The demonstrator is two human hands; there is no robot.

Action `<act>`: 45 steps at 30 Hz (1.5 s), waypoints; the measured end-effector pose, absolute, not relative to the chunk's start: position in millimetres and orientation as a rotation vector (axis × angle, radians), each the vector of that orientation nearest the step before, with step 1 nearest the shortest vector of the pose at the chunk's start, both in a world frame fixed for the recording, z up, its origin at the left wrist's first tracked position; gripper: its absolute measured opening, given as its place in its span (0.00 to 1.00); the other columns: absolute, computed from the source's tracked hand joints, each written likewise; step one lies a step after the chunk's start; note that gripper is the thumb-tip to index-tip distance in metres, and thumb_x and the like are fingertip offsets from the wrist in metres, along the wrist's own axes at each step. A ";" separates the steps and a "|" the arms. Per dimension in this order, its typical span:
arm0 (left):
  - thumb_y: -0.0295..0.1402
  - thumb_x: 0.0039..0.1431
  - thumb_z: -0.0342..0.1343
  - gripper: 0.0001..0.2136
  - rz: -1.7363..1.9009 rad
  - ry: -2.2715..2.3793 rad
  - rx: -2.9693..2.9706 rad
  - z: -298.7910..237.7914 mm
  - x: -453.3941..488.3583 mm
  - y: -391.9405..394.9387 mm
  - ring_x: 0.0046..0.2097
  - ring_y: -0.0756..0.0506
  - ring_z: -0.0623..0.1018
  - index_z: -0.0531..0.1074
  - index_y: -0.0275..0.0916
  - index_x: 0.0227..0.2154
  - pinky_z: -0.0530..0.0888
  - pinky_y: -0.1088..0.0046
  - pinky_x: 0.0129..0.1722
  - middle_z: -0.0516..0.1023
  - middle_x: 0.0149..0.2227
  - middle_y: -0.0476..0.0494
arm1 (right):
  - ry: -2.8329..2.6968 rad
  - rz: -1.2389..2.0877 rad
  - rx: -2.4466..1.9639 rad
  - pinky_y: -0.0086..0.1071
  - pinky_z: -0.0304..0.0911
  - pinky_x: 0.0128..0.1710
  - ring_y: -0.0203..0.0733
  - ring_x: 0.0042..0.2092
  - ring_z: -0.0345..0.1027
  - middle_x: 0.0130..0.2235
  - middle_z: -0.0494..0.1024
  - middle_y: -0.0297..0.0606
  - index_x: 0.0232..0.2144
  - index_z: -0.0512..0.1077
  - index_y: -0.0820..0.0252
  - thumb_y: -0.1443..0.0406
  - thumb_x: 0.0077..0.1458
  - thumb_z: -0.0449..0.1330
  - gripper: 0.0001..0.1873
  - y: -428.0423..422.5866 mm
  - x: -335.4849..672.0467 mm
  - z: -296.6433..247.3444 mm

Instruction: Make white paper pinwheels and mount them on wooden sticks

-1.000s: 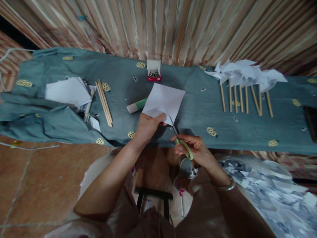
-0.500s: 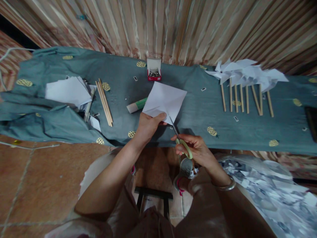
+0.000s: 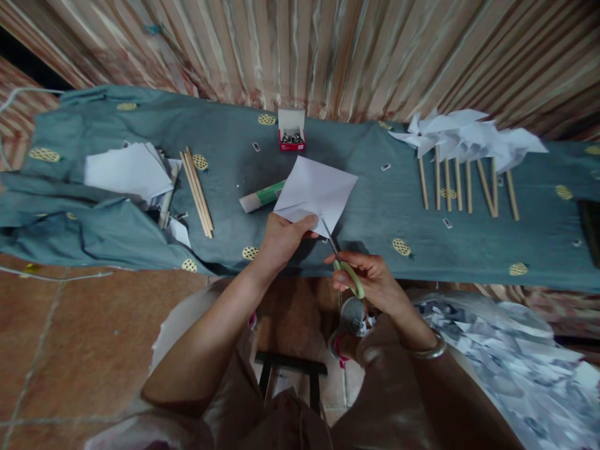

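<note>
The right hand (image 3: 377, 284) is holding the scissors (image 3: 344, 265) by their pale green handles, the blade crossing the near corner of the white paper sheet (image 3: 319, 184), while the left hand (image 3: 284, 242) is pinching its near-left edge. For an accurate cut, the left hand should be tensioning the sheet, thumb clear of the blade; farther left, the sheet is partly hiding a green-and-white tube (image 3: 262, 197).

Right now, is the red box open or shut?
Open: the box has its lid standing raised, with shiny bits showing inside.
</note>
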State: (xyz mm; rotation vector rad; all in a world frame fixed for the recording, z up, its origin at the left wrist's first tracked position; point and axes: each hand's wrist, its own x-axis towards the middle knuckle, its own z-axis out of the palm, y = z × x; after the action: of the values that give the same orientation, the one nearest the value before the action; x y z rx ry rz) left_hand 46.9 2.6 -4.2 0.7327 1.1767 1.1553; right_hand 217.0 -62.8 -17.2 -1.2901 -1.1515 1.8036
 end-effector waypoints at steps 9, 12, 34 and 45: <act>0.32 0.39 0.64 0.09 1.156 1.164 0.726 -5.9 47.3 2.8 0.27 0.51 0.74 0.75 0.38 0.27 0.72 0.77 0.25 0.77 0.27 0.52 | -1.137 1.777 -1.330 0.24 0.64 0.21 0.30 0.22 0.67 0.21 0.74 0.28 0.35 0.79 0.58 0.52 0.39 0.73 0.22 -62.3 215.3 -16.9; 0.31 0.39 0.65 0.10 1.158 1.180 0.727 -5.2 47.6 2.3 0.27 0.50 0.74 0.75 0.39 0.28 0.73 0.77 0.24 0.78 0.27 0.50 | -1.142 1.775 -1.328 0.25 0.65 0.22 0.31 0.22 0.67 0.21 0.74 0.28 0.36 0.79 0.58 0.52 0.40 0.73 0.22 -62.2 215.5 -16.2; 0.30 0.40 0.65 0.06 1.128 1.126 0.714 -4.4 47.6 -0.5 0.26 0.52 0.74 0.74 0.37 0.23 0.73 0.77 0.24 0.78 0.27 0.50 | -1.151 1.782 -1.319 0.25 0.65 0.23 0.31 0.23 0.67 0.21 0.73 0.28 0.37 0.79 0.58 0.53 0.41 0.73 0.22 -62.1 216.1 -15.3; 0.31 0.39 0.65 0.07 1.121 1.135 0.714 -4.1 48.4 -0.5 0.26 0.51 0.74 0.75 0.37 0.24 0.73 0.78 0.24 0.78 0.27 0.50 | -1.159 1.759 -1.344 0.24 0.64 0.21 0.31 0.22 0.67 0.21 0.73 0.29 0.35 0.78 0.59 0.52 0.41 0.73 0.22 -62.8 214.9 -15.3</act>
State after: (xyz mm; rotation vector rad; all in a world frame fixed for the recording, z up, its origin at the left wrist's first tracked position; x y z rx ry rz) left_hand 48.4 -0.5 -4.1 0.7139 1.1350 1.1207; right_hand 214.9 -62.8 -15.3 -1.3438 -1.1588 1.7585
